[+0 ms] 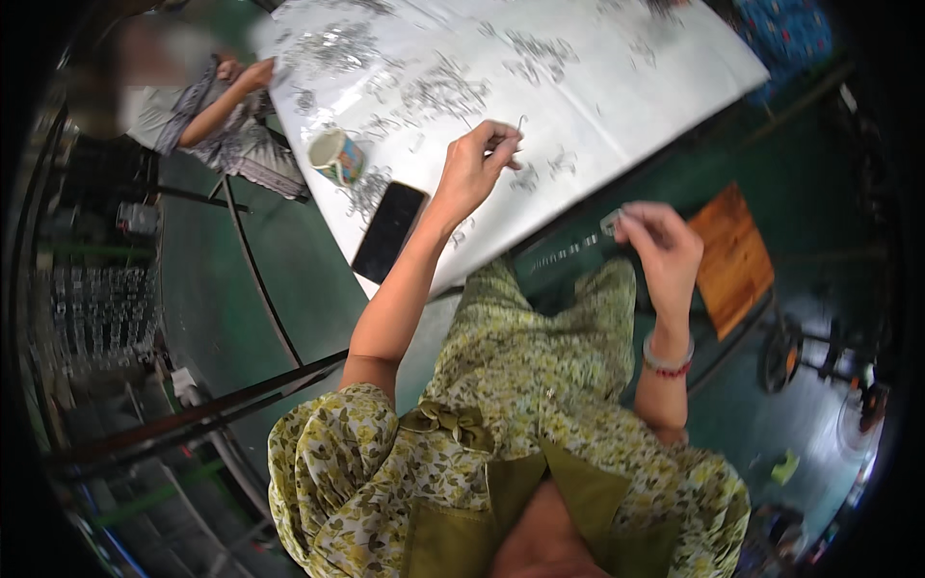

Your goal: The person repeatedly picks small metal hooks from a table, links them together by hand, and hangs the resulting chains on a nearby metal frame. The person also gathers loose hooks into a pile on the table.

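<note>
Over the near part of the white table (617, 125), my left hand (474, 164) pinches a small thin dark wire piece (521, 124) between thumb and fingertips. Many similar dark bent wire pieces (443, 89) lie in loose clusters across the tabletop. Beyond the table's near right edge, my right hand (665, 249) is closed in a pinch on a small shiny squarish piece (611, 223). A row of small pale marks or pieces (570, 252) shows below it; whether they are joined to it I cannot tell. A black phone (389, 231) lies beside my left forearm.
A patterned mug (336, 157) stands near the table's left edge. Another person (217, 125) sits at the far left. A wooden stool seat (734, 260) is right of my right hand. Racks of small pieces (101, 313) line the left side; blue patterned fabric (785, 39) lies far right.
</note>
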Demonstrator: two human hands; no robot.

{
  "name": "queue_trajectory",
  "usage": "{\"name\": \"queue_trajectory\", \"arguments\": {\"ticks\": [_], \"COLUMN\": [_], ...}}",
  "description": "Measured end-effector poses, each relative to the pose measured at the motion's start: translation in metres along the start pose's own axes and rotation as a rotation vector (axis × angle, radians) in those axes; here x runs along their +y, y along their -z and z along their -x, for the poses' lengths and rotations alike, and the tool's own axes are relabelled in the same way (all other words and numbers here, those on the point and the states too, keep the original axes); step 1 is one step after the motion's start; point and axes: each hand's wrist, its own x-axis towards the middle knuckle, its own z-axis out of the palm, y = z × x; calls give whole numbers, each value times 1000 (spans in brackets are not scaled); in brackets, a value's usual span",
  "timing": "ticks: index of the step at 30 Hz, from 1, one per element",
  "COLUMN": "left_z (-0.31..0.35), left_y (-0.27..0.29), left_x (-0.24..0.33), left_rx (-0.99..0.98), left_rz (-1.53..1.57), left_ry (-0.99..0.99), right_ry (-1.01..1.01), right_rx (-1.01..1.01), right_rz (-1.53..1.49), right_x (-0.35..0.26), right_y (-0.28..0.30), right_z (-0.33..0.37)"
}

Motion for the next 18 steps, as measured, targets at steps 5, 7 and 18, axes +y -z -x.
{"name": "queue_trajectory", "arguments": {"ticks": [5, 7, 18], "left_z": [47, 45, 25], "left_y": [-43, -57, -94], "left_x": [65, 63, 73], "left_rx": [-223, -167, -31], "left_rz": [249, 112, 129], "left_ry": [-73, -335, -270], "right_ry": [19, 37, 136], "right_rx": [28, 54, 191], "right_rz": [-103, -138, -114], "right_x": [0, 2, 11], "right_y": [-9, -10, -4], "right_z": [-3, -4, -20]}}
